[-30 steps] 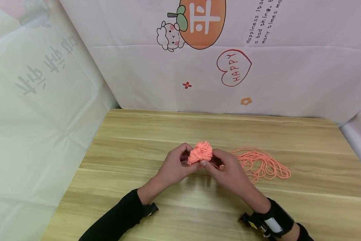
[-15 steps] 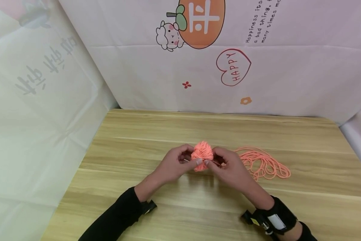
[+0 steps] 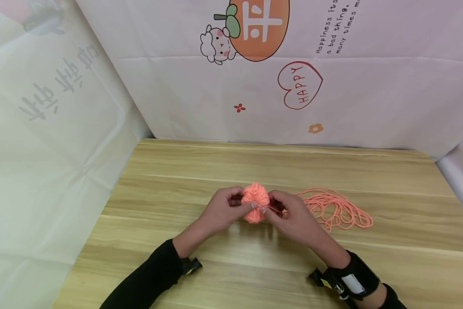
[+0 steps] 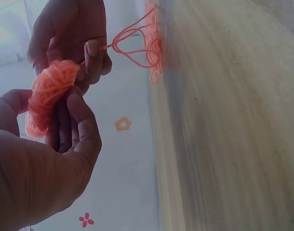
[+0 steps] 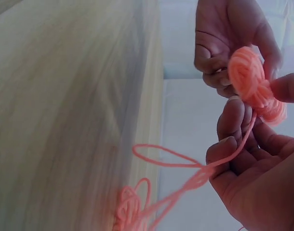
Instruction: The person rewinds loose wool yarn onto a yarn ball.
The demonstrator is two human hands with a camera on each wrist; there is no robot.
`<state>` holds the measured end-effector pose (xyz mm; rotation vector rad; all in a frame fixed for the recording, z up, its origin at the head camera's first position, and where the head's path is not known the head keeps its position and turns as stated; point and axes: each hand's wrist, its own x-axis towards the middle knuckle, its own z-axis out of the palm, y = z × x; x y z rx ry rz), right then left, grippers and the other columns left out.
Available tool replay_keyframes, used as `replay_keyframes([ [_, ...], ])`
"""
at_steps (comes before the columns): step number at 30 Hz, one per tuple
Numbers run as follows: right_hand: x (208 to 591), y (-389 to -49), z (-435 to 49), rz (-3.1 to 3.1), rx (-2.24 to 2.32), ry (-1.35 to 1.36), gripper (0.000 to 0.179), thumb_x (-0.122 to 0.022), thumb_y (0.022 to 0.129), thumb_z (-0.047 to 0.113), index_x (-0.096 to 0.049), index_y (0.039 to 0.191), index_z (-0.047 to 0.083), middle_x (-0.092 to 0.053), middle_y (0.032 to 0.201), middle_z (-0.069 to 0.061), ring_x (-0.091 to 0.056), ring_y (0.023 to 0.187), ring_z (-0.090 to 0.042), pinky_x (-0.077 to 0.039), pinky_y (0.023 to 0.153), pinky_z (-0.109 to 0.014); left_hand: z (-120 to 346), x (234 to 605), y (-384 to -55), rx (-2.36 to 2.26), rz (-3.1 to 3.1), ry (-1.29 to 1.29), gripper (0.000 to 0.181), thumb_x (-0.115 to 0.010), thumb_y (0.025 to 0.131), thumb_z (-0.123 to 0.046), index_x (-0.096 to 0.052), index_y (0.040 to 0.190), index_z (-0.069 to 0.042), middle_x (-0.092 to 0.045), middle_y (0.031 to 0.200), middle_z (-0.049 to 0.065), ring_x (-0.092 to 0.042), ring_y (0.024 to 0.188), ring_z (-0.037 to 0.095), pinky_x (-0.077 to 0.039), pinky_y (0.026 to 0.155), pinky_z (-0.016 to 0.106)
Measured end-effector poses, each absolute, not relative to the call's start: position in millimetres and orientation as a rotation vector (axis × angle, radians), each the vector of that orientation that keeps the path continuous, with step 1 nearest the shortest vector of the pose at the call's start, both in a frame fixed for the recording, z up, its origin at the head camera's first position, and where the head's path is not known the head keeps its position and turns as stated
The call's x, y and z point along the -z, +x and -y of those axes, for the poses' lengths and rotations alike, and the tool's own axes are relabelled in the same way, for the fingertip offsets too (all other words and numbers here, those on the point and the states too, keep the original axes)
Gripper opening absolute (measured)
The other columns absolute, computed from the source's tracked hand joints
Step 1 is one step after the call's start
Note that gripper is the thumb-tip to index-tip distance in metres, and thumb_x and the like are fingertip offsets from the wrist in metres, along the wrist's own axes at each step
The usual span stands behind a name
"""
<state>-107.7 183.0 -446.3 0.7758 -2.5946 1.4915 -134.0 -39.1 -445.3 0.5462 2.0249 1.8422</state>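
A small wound bundle of coral-pink yarn (image 3: 256,194), cinched at its middle, is held above the table between both hands. My left hand (image 3: 225,212) grips its left side, thumb pressed on the near face. My right hand (image 3: 295,219) is at the bundle's right side; in the right wrist view its thumb touches the cinched middle. A yarn strand (image 5: 246,137) runs from the bundle over the curled fingers of that hand and down to the loose yarn (image 3: 343,213) on the table. In the left wrist view the bundle (image 4: 50,91) hides part of the left fingers.
The loose yarn lies in tangled loops right of the hands on a wood-grain table (image 3: 185,163). Behind the table hangs a white printed cloth (image 3: 185,107), with another pale cloth (image 3: 61,171) on the left. Wrist straps (image 3: 357,279) carry small cameras.
The bundle has turned in the fingers, its lower lobe now showing below the thumbs. It shifted slightly right, then back left. The left thumb has come up over its middle.
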Motion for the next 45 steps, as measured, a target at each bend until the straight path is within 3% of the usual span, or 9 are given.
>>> replay_keyframes([
  [4, 446.2, -107.2, -183.6, 2.642, -1.531, 0.763, 0.024, -0.047, 0.099, 0.006, -0.061, 0.111, 0.021, -0.059, 0.078, 0.0, -0.05, 0.061, -0.012, -0.043, 0.051, -0.027, 40.8, 445.3, -136.3, -1.878, -2.073, 0.527, 0.028, -0.07, 0.09, -0.033, -0.067, 0.106, -0.011, -0.068, 0.098, 0.006, -0.068, 0.087, 0.019, -0.056, 0.071, 0.048],
  [8, 447.3, -106.9, -182.5, 2.666, -1.507, 0.756, 0.025, -0.039, 0.104, 0.01, -0.06, 0.108, 0.022, -0.057, 0.072, 0.002, -0.049, 0.056, -0.01, -0.044, 0.051, -0.027, 41.6, 444.7, -139.5, -1.9, -2.143, 0.499, 0.026, -0.07, 0.09, -0.033, -0.064, 0.095, -0.008, -0.066, 0.091, 0.006, -0.067, 0.082, 0.018, -0.056, 0.064, 0.038],
  [13, 450.3, -107.6, -180.7, 2.635, -1.415, 0.786, 0.016, -0.049, 0.103, 0.017, -0.062, 0.099, 0.025, -0.051, 0.065, 0.009, -0.041, 0.05, -0.007, -0.038, 0.046, -0.023, 40.8, 432.8, -136.7, -1.911, -2.227, 0.446, 0.02, -0.07, 0.09, -0.023, -0.061, 0.09, -0.005, -0.063, 0.089, 0.006, -0.065, 0.08, 0.021, -0.053, 0.061, 0.03],
  [20, 451.4, -107.3, -178.5, 2.608, -1.343, 0.847, 0.017, -0.053, 0.1, 0.014, -0.059, 0.092, 0.027, -0.049, 0.067, 0.012, -0.041, 0.054, -0.005, -0.037, 0.048, -0.023, 39.7, 410.3, -126.1, -1.806, -2.471, 0.466, 0.014, -0.072, 0.086, -0.012, -0.062, 0.09, -0.003, -0.06, 0.08, 0.007, -0.059, 0.072, 0.025, -0.048, 0.059, 0.025],
  [27, 445.8, -101.5, -173.5, 2.641, -1.236, 0.918, 0.02, -0.055, 0.099, 0.013, -0.057, 0.086, 0.028, -0.047, 0.065, 0.014, -0.04, 0.053, -0.003, -0.036, 0.047, -0.021, 42.0, 448.4, -139.4, -1.613, -2.637, 0.55, 0.023, -0.075, 0.083, -0.029, -0.067, 0.098, -0.014, -0.061, 0.078, -0.005, -0.056, 0.068, 0.009, -0.05, 0.057, 0.026],
  [32, 442.3, -97.7, -172.0, 2.678, -1.161, 0.987, 0.017, -0.053, 0.1, 0.02, -0.054, 0.085, 0.028, -0.044, 0.065, 0.014, -0.039, 0.054, -0.002, -0.036, 0.047, -0.021, 41.0, 450.6, -138.4, -1.52, -2.618, 0.646, 0.019, -0.074, 0.084, -0.031, -0.066, 0.096, -0.019, -0.059, 0.076, -0.005, -0.054, 0.066, 0.01, -0.047, 0.056, 0.023],
  [45, 434.2, -98.7, -179.7, 2.658, -1.245, 0.934, 0.016, -0.053, 0.101, 0.021, -0.06, 0.088, 0.027, -0.05, 0.068, 0.016, -0.041, 0.052, -0.004, -0.036, 0.046, -0.021, 36.3, 455.7, -134.6, -1.307, -2.495, 1.065, 0.012, -0.07, 0.084, -0.019, -0.068, 0.095, -0.022, -0.06, 0.085, -0.013, -0.054, 0.071, 0.005, -0.047, 0.059, 0.017],
])
